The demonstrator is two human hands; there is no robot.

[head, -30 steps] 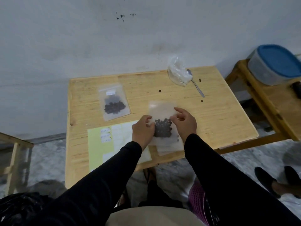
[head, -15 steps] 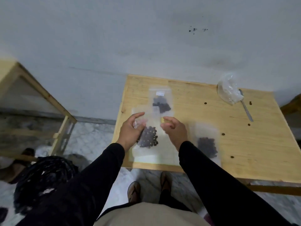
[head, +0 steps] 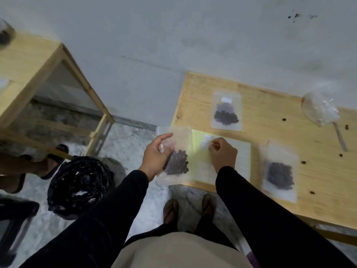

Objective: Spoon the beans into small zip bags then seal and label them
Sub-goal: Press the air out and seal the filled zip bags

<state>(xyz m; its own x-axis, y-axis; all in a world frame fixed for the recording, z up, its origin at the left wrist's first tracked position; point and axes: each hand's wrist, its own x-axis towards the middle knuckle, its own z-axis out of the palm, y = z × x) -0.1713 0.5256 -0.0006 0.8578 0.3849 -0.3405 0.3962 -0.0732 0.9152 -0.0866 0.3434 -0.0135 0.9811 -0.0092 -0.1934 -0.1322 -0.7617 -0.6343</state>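
The left hand (head: 156, 156) grips a small clear zip bag of dark beans (head: 176, 157) at the wooden table's (head: 270, 113) near-left corner, seemingly awaiting its label. Just right, the right hand (head: 223, 153) pinches a white sticker (head: 206, 141) on the yellow label sheet (head: 199, 149), likely peeling it.

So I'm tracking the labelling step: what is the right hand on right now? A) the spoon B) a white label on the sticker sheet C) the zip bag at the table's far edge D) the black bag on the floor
B: the right hand pinches at a white label on the sticker sheet, while the left hand holds a bean-filled zip bag.
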